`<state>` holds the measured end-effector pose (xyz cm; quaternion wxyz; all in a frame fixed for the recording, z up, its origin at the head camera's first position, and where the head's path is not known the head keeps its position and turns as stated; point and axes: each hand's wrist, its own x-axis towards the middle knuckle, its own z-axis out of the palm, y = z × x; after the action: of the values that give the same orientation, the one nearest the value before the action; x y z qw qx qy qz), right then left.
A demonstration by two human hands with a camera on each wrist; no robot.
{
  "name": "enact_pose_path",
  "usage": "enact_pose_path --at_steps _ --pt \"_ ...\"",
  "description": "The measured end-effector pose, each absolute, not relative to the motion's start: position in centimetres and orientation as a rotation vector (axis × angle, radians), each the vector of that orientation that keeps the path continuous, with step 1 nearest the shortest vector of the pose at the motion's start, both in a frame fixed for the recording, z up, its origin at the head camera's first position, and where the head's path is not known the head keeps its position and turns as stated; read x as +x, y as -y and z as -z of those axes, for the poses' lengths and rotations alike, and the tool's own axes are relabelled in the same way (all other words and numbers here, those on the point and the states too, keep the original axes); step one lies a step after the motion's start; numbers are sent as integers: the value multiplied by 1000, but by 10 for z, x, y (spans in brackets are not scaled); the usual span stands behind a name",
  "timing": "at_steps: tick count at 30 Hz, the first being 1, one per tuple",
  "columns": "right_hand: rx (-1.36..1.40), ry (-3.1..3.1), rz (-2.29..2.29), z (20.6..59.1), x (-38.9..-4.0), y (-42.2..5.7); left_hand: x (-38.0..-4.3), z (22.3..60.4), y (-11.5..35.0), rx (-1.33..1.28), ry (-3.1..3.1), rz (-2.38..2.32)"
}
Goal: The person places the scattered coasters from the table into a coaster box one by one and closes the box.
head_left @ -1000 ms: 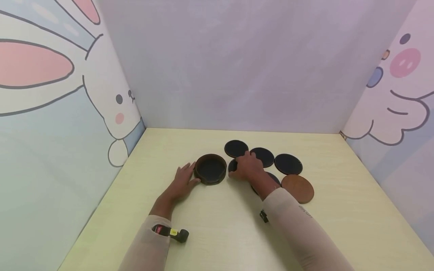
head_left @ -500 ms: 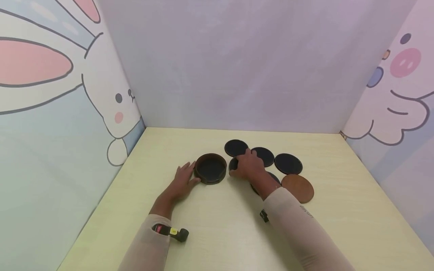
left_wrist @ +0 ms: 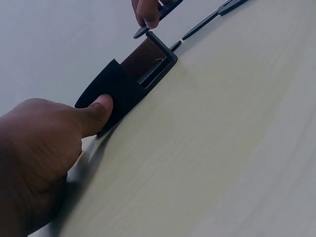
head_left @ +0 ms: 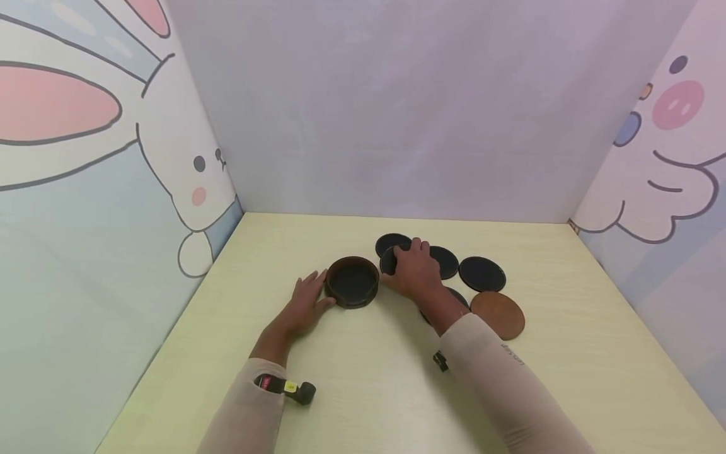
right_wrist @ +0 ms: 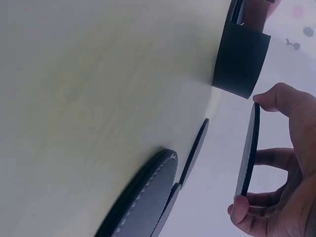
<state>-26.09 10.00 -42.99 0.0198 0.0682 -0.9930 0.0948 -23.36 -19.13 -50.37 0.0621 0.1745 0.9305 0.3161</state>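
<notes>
A round dark coaster holder [head_left: 351, 287] with a brown inner rim stands upright on the table. My left hand [head_left: 305, 306] holds its left side, the thumb pressed on the outer wall, as the left wrist view shows; the fingers' far side is hidden there. My right hand [head_left: 416, 271] grips a black round coaster [right_wrist: 250, 150] by its edges, thumb at one rim and fingertips at the opposite one. That coaster is lifted clear of the table, just right of the holder. In the head view the hand partly covers it.
Several other coasters lie flat right of the holder: a black coaster [head_left: 390, 240] behind the held one, another black coaster [head_left: 482, 274] farther right, a partly hidden black coaster [head_left: 458, 299] under the right wrist, and a brown coaster [head_left: 499, 315]. Printed walls enclose the table [head_left: 363, 378].
My right hand has raised the coaster off the table and shifted it slightly back, so it now overlaps the rear coaster in view. The left hand and holder have stayed put.
</notes>
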Motion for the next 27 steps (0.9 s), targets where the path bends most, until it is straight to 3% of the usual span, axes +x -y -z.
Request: enact_pose_path --at_steps 27 --pt "474 2995 -271 426 -249 -57 -231 499 194 497 -2794 -951"
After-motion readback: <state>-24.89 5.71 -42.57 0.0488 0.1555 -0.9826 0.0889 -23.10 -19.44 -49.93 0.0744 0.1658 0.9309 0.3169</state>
